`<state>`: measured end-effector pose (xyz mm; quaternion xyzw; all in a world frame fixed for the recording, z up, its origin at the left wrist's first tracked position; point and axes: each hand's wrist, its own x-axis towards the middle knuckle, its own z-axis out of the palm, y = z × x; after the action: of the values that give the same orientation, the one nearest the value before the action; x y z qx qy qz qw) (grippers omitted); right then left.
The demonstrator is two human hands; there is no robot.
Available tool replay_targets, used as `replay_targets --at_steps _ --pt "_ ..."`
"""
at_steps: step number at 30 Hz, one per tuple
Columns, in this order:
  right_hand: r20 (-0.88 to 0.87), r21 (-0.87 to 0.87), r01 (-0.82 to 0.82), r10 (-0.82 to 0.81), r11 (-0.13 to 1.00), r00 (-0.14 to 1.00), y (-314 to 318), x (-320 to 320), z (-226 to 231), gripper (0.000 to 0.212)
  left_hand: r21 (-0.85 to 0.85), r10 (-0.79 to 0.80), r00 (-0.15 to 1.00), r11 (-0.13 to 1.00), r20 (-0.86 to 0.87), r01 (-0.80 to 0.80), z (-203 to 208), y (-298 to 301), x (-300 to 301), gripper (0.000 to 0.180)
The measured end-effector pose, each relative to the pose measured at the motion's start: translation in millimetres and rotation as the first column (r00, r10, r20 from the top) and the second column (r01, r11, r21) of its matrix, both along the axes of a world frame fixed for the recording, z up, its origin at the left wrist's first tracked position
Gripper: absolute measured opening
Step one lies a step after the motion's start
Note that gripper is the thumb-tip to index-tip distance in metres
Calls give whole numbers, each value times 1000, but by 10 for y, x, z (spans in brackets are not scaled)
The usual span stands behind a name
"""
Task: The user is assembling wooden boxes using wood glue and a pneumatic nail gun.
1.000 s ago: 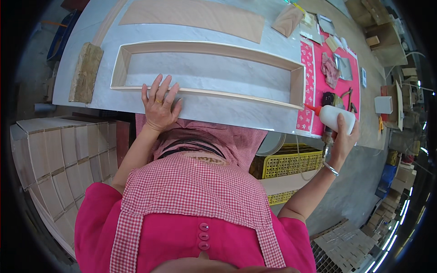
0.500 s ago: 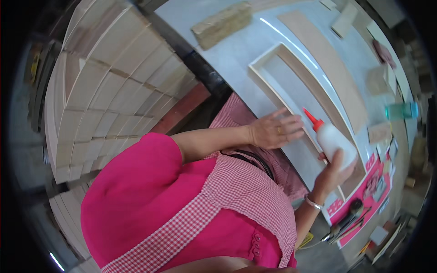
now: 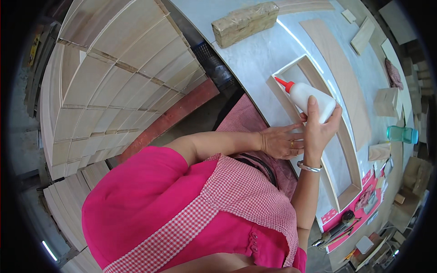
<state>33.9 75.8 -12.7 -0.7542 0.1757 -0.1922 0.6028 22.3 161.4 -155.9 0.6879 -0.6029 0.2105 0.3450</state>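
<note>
My right hand [image 3: 321, 129] is wrapped around a white squeeze bottle [image 3: 314, 101] with a red pointed nozzle [image 3: 284, 83]. The bottle lies tilted over a long narrow wooden frame [image 3: 351, 157], its nozzle toward the frame's far-left end. My left hand [image 3: 281, 142], a ring on one finger, stretches its fingers toward the frame's near wall; the fingertips are partly behind my right wrist, so contact with the wood cannot be told. The open-centred frame rests on a pale tabletop [image 3: 248, 68].
A flat wooden board [image 3: 339, 75] lies beyond the frame, and a tape-wrapped block [image 3: 246, 23] sits at the far left. A teal jar [image 3: 402, 134] and small wood blocks [image 3: 388, 102] stand to the right. Tools [image 3: 339, 227] lie near right. Stacked wooden pieces [image 3: 123, 82] rise left.
My right hand has carried the bottle toward the frame's far-left end, and its nozzle now points left. My left hand stays near the frame's near wall. The whole view has shifted slightly.
</note>
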Motion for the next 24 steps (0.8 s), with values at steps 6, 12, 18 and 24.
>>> replay_targets --at_steps 6,12,18,24 --pt "-3 -142 65 -66 988 998 -170 -137 -5 44 12 -21 999 1000 -45 22 99 47 15 45" --pt "-50 -121 107 -114 987 992 -350 -436 71 41 25 -176 984 984 16 176 68 143 76 53" --pt "-14 -193 190 -197 962 980 -530 -754 106 38 91 -184 983 979 -3 184 109 147 82 49" --pt "-64 -168 266 -280 949 958 -732 -1110 163 39 102 -185 982 978 31 181 156 143 92 47"
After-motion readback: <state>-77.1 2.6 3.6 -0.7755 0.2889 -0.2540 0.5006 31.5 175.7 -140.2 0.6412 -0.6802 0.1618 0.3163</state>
